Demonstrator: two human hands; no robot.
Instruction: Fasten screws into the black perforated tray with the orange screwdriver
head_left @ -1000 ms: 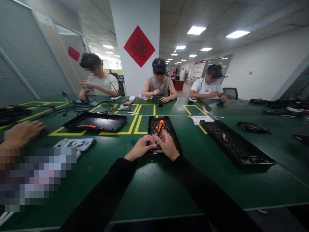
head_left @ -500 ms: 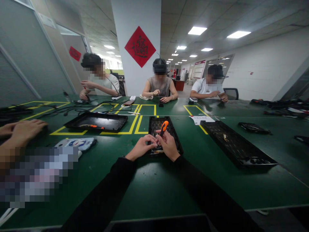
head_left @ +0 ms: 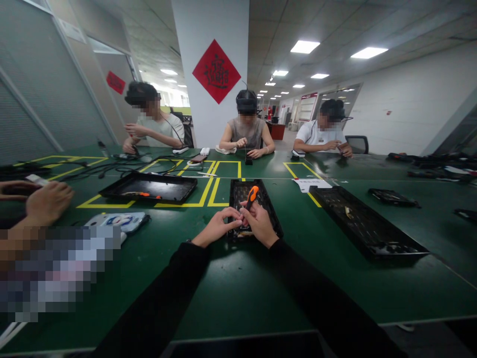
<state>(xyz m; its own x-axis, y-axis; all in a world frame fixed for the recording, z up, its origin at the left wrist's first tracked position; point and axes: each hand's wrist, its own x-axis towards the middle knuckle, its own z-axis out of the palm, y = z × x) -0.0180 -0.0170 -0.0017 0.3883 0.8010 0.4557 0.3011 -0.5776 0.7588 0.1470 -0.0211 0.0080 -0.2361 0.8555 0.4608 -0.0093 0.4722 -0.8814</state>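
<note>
My right hand (head_left: 258,222) is closed around a screwdriver (head_left: 253,195) with an orange and black handle. The handle points up and slightly right, while its lower end is hidden among my fingers. Pressed close beside it, my left hand (head_left: 222,224) has its fingers pinched together near the screwdriver's lower end. What it holds there is too small to make out. Both hands are over a black tray (head_left: 275,223) that has slots or small parts on its floor. A pale, thin item (head_left: 245,234) lies in the tray just under my hands.
To the left stands a black tray (head_left: 169,188) with orange-handled tools; to the right, a long black tray (head_left: 367,228). A phone-like case (head_left: 126,222) lies at the left, near a co-worker's hand (head_left: 48,203). A paper (head_left: 312,185) lies beyond. Several people sit opposite.
My hands stay in nearly the same place; the screwdriver handle tilts very slightly. At the left, the co-worker's hands have shifted and a white object now shows in them.
</note>
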